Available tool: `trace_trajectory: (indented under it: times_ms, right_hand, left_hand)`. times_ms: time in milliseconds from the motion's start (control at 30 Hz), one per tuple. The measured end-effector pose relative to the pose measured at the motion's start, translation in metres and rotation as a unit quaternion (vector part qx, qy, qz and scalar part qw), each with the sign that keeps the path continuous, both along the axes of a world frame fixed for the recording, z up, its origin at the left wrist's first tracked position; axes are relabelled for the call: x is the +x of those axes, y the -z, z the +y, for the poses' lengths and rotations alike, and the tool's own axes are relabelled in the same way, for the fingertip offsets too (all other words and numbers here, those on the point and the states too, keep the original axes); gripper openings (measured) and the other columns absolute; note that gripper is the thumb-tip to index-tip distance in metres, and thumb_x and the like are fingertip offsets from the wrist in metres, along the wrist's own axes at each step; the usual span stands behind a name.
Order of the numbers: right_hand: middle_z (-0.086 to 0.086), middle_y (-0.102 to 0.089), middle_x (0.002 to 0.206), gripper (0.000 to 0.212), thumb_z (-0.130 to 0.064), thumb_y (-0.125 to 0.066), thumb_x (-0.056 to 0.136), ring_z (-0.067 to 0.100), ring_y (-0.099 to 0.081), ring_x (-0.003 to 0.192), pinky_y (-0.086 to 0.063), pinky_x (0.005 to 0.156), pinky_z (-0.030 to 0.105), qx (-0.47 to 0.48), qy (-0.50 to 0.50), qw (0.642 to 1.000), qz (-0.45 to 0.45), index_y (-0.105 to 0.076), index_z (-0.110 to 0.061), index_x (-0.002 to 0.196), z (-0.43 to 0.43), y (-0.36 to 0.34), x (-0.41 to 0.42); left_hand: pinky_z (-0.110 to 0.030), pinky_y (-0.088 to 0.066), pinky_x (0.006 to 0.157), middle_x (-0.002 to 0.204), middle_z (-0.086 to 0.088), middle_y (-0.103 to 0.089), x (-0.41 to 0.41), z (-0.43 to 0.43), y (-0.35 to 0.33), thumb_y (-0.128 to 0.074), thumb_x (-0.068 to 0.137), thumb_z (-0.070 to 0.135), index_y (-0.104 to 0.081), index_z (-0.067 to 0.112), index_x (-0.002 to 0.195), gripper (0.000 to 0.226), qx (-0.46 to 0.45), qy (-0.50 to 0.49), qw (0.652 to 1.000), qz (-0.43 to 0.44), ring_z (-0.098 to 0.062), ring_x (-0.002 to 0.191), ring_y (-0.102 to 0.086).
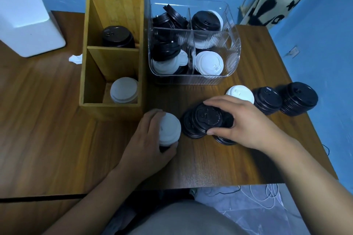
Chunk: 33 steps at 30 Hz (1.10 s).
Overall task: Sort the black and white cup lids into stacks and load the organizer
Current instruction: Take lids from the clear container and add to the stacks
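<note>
Fig.: task approx. half done. Wooden organizer (112,109), centre-left: 3 compartments part-filled, 2 w/ black lids, 1 w/ white. Clear bin (191,80), upper centre, holds unsorted lids. Mid-frame, left hand (145,139) fingers curl round white stack (171,128); right hand (242,122) grasps loose black lids (206,118). At right, 2 black stacks (267,99) and 1 spare white stack (239,90) await loading. No visible obstruction at organizer.
</note>
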State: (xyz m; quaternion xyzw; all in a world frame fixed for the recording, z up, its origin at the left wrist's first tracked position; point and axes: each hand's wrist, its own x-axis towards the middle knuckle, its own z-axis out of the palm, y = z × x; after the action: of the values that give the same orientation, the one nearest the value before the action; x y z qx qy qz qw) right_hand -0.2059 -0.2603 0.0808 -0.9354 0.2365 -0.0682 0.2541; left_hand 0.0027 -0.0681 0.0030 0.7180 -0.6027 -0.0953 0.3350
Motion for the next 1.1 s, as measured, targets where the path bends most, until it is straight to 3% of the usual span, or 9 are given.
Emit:
trace_trajectory:
  times_ms: [100, 267, 400, 667, 967, 1100]
  right_hand:
    - [-0.017, -0.056, 0.139, 0.073, -0.045, -0.086, 0.074, -0.001, -0.051, 0.127, -0.038, 0.112, 0.020, 0.010, 0.001, 1.000, 0.011, -0.058, -0.029, 0.139, -0.005, -0.004, 0.001]
    - [-0.015, -0.050, 0.146, 0.073, -0.028, -0.087, 0.077, -0.003, -0.045, 0.132, -0.025, 0.109, 0.004, 0.041, -0.068, 0.995, 0.060, -0.056, -0.026, 0.143, -0.006, 0.005, 0.021]
    - [-0.012, -0.049, 0.148, 0.071, -0.028, -0.085, 0.080, -0.001, -0.042, 0.132, -0.020, 0.106, -0.001, 0.026, -0.083, 0.993, 0.082, -0.055, -0.024, 0.144, -0.009, 0.010, 0.029]
    - [-0.011, -0.050, 0.135, 0.073, -0.043, -0.083, 0.079, 0.008, -0.049, 0.123, -0.041, 0.107, 0.025, -0.010, -0.079, 0.993, 0.093, -0.053, -0.029, 0.144, -0.001, 0.010, 0.031]
    - [-0.013, -0.050, 0.134, 0.071, -0.045, -0.081, 0.080, 0.007, -0.053, 0.122, -0.046, 0.105, 0.030, 0.026, -0.066, 0.994, 0.087, -0.053, -0.028, 0.143, -0.002, 0.024, 0.028]
    - [-0.012, -0.051, 0.135, 0.069, -0.048, -0.079, 0.081, 0.008, -0.054, 0.123, -0.048, 0.103, 0.032, 0.038, -0.069, 0.994, 0.078, -0.054, -0.025, 0.141, -0.005, 0.028, 0.025]
  left_hand:
    - [-0.027, -0.042, 0.106, 0.145, -0.008, -0.042, 0.000, 0.000, 0.000, -0.078, 0.082, 0.038, -0.042, 0.005, 0.143, 0.078, 0.003, 0.000, 1.000, 0.001, -0.020, 0.134, -0.042]
    - [-0.025, -0.039, 0.106, 0.146, -0.008, -0.041, 0.000, 0.000, 0.001, -0.079, 0.081, 0.040, -0.041, 0.007, 0.144, 0.081, 0.010, -0.001, 1.000, -0.010, -0.019, 0.134, -0.042]
    - [-0.020, -0.036, 0.106, 0.146, -0.007, -0.040, 0.000, 0.001, 0.000, -0.079, 0.081, 0.039, -0.040, 0.008, 0.144, 0.080, 0.008, -0.004, 1.000, -0.007, -0.016, 0.134, -0.040]
    - [-0.021, -0.037, 0.106, 0.145, -0.006, -0.040, 0.000, 0.000, 0.002, -0.076, 0.082, 0.041, -0.040, 0.008, 0.144, 0.079, 0.004, -0.006, 1.000, -0.004, -0.015, 0.134, -0.040]
    - [-0.019, -0.036, 0.105, 0.145, -0.007, -0.040, -0.001, 0.000, 0.000, -0.075, 0.082, 0.041, -0.041, 0.007, 0.143, 0.078, 0.004, -0.011, 1.000, -0.007, -0.009, 0.133, -0.035]
    - [-0.024, -0.040, 0.105, 0.145, -0.008, -0.041, -0.001, 0.000, 0.001, -0.076, 0.082, 0.040, -0.042, 0.006, 0.143, 0.077, 0.002, -0.008, 1.000, -0.008, -0.016, 0.133, -0.041]
